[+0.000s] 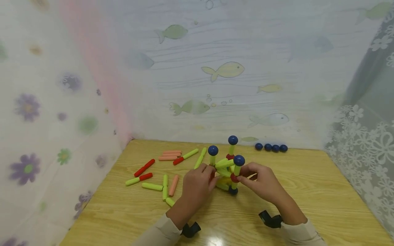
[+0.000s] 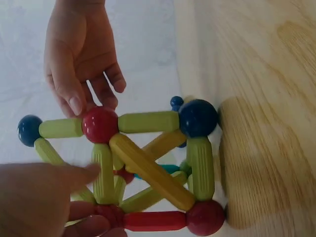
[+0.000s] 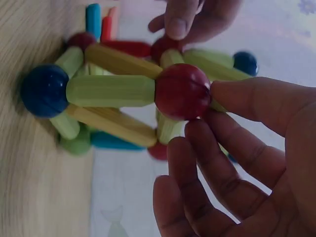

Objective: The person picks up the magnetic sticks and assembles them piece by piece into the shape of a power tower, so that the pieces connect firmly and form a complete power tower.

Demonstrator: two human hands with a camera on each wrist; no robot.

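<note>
A frame of magnetic sticks and balls (image 1: 222, 164) stands on the table, with blue balls on top of its upright green sticks. My left hand (image 1: 197, 182) holds its left side, fingers about a red ball (image 2: 109, 215) at mid height. At the right side, my right hand (image 1: 264, 181) pinches another red ball (image 3: 182, 91) between thumb and fingers. A long green stick (image 3: 111, 91) joins this ball to a blue ball (image 3: 45, 91) at the table. Yellow sticks (image 2: 153, 173) run slantwise across the lower sides, and a red stick (image 2: 154, 220) lies along the base.
Loose green sticks (image 1: 165, 187), red sticks (image 1: 144, 167) and orange sticks (image 1: 173, 185) lie left on the wooden table (image 1: 307, 191). Several blue balls (image 1: 268, 147) sit in a row at the back right. Printed curtains (image 1: 184, 68) hang behind the table.
</note>
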